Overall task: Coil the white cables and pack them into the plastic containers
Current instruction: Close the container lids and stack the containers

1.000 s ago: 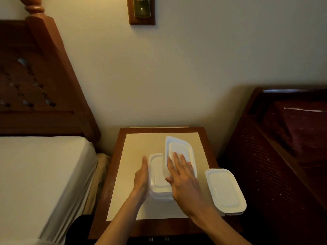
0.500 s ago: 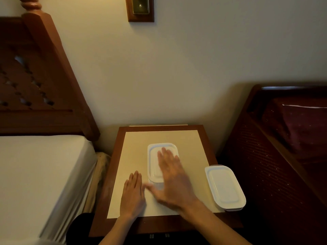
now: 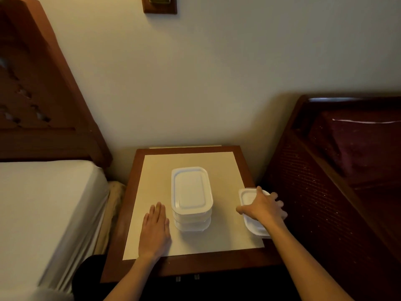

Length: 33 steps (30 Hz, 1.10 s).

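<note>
Two lidded container stacks are seen: beside the middle stack (image 3: 191, 196) the left hand (image 3: 155, 230) is laid flat on the surface (image 3: 152, 170); right of it, the second container (image 3: 252, 213) is gripped by the right hand (image 3: 263, 208); contents are hidden

A stack of lidded white plastic containers (image 3: 191, 198) stands near the middle of the wood-framed surface (image 3: 152, 170). The left hand (image 3: 154, 230) lies flat on the surface just beside the stack, fingers straight. The right hand (image 3: 263, 208) spreads over a separate white container (image 3: 252, 224) at the surface's right edge, thumb at its near-left side. A bed (image 3: 43, 203) lies left.
</note>
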Motion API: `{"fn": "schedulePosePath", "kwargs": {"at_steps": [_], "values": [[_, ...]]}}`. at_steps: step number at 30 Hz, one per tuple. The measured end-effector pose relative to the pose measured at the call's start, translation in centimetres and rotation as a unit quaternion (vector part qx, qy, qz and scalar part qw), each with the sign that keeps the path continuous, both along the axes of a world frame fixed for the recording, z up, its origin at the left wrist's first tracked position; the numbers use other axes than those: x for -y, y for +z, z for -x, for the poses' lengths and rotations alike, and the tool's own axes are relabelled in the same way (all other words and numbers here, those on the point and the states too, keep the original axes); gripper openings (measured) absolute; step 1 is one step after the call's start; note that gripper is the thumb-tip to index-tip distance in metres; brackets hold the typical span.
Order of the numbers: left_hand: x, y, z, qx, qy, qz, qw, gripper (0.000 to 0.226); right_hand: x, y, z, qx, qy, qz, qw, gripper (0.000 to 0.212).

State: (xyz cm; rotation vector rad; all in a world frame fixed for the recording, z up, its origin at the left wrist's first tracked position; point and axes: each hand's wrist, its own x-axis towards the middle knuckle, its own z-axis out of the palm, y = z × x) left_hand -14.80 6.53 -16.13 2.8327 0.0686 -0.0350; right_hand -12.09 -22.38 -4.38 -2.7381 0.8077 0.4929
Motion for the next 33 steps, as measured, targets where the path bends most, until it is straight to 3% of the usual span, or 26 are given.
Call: {"fn": "schedulePosePath", "kwargs": {"at_steps": [4,7,11,18,22,25,28,30,32,33], "values": [[0.2,0.0,0.2,-0.007,0.007,0.000,1.000,0.057,-3.3,6.7,-1.0,0.121,0.034,-0.020,0.992,0.111],[0.3,0.3,0.2,-0.013,0.012,-0.003,1.000,0.058,-7.8,11.0,-1.2,0.180,0.116,-0.056,0.975,0.111],[0.1,0.3,0.3,-0.014,0.009,-0.007,1.000,0.057,-13.3,11.2,-2.1,0.165,0.193,-0.057,0.965,0.106],[0.2,0.1,0.3,-0.023,0.014,-0.013,1.000,0.058,-15.5,8.4,-3.2,0.141,0.197,0.009,0.970,0.108],[0.4,0.2,0.3,-0.029,0.015,-0.002,0.999,0.058,-15.3,8.7,-2.3,0.133,0.200,-0.010,0.971,0.114],[-0.1,0.7,-0.5,0.012,0.051,0.118,0.992,0.051,-13.0,8.6,-0.6,0.222,0.159,-0.114,0.955,0.102],[-0.8,2.7,-3.0,0.027,0.125,0.295,0.947,0.031,-9.7,4.8,2.2,0.364,-0.010,-0.303,0.881,0.045],[-0.3,5.5,-4.8,-0.033,0.140,0.439,0.887,0.027,-8.5,1.0,4.0,0.280,-0.115,-0.363,0.881,0.016],[0.6,7.9,-6.0,-0.090,0.124,0.510,0.846,0.025,-8.7,-1.9,5.6,0.102,-0.115,-0.412,0.898,0.016],[1.1,8.7,-6.4,-0.105,0.111,0.511,0.846,0.023,-9.3,-2.7,6.1,0.034,-0.107,-0.454,0.884,0.021]]}}
